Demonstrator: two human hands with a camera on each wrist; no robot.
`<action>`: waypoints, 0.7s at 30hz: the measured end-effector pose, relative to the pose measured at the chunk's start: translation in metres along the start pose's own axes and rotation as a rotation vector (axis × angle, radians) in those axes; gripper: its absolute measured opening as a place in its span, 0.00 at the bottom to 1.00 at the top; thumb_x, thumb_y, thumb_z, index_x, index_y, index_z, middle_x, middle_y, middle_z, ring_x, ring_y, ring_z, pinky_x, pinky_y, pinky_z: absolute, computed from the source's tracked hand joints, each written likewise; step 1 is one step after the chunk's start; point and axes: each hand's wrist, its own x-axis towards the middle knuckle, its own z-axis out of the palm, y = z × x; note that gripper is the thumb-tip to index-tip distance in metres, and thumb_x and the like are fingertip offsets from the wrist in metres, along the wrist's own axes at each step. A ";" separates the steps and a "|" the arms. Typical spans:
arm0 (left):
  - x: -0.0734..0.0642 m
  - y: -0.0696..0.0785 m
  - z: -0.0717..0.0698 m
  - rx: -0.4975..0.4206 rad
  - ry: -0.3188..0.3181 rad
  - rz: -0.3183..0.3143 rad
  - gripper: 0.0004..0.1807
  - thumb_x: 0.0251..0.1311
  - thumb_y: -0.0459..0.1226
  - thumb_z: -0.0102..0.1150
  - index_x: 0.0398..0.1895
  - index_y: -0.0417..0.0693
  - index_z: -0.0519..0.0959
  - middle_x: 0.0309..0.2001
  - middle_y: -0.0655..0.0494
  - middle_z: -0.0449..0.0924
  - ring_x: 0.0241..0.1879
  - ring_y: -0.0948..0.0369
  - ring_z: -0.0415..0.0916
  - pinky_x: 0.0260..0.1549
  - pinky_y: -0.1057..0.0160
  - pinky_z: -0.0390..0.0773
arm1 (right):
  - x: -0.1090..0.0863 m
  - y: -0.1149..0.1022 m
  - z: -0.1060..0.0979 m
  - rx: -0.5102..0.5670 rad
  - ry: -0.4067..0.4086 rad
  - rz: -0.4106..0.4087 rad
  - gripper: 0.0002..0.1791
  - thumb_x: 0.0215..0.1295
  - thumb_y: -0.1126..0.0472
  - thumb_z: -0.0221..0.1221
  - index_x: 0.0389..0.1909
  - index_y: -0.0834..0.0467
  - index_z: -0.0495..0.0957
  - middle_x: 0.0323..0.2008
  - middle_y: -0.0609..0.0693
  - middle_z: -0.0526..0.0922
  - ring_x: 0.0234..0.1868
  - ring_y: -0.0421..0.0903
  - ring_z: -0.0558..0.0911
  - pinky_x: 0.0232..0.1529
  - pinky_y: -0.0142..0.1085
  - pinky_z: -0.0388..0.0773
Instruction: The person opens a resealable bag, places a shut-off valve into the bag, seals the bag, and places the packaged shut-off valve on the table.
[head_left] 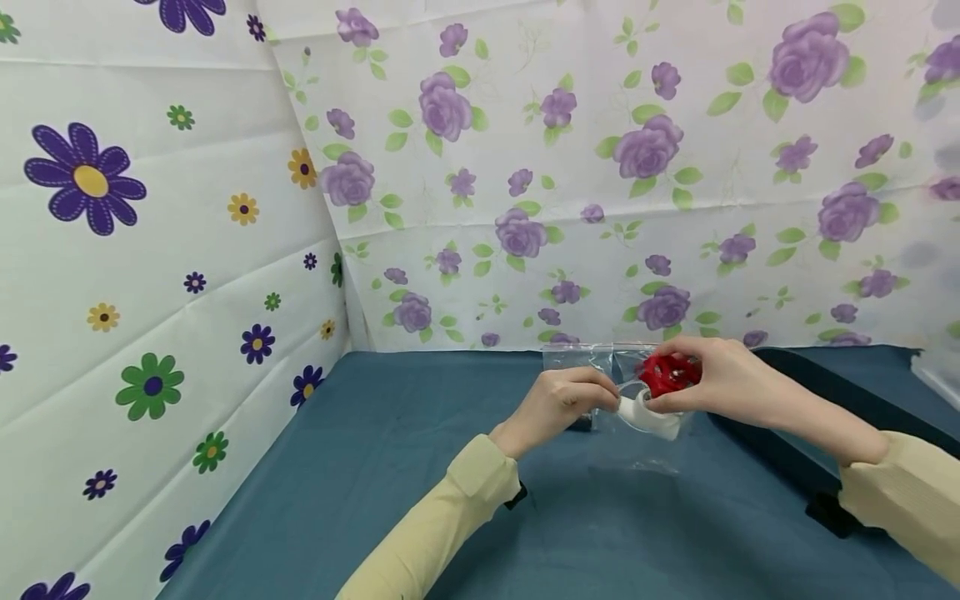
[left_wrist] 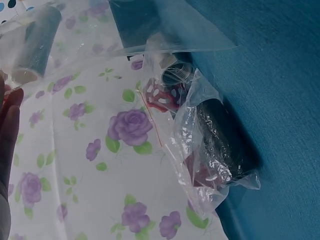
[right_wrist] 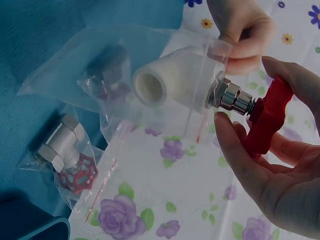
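A white plastic valve (right_wrist: 175, 80) with a metal stem and a red handle (right_wrist: 270, 120) has its white body inside a clear zip bag (right_wrist: 60, 70). My right hand (head_left: 723, 375) holds the valve by the red handle, fingers and thumb around it, outside the bag's mouth. Beside it, my left hand (head_left: 562, 404) pinches the bag's edge near the mouth. The left wrist view shows the white body (left_wrist: 35, 45) through the plastic, and only a strip of hand at the left border.
Behind lie a bagged metal valve with a red handwheel (right_wrist: 62, 142) and a bagged dark cylinder (left_wrist: 220, 140). A long dark-edged object (head_left: 780, 450) lies right, under the right forearm. Flowered cloth walls (head_left: 450, 275) border the blue tabletop (head_left: 300, 483).
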 end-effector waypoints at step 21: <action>-0.003 -0.002 0.001 -0.085 -0.028 -0.025 0.06 0.53 0.25 0.58 0.31 0.41 0.82 0.38 0.54 0.77 0.39 0.72 0.70 0.38 0.77 0.70 | 0.015 0.013 0.028 -0.070 -0.059 -0.054 0.24 0.46 0.53 0.69 0.43 0.59 0.73 0.30 0.44 0.76 0.27 0.38 0.75 0.25 0.31 0.74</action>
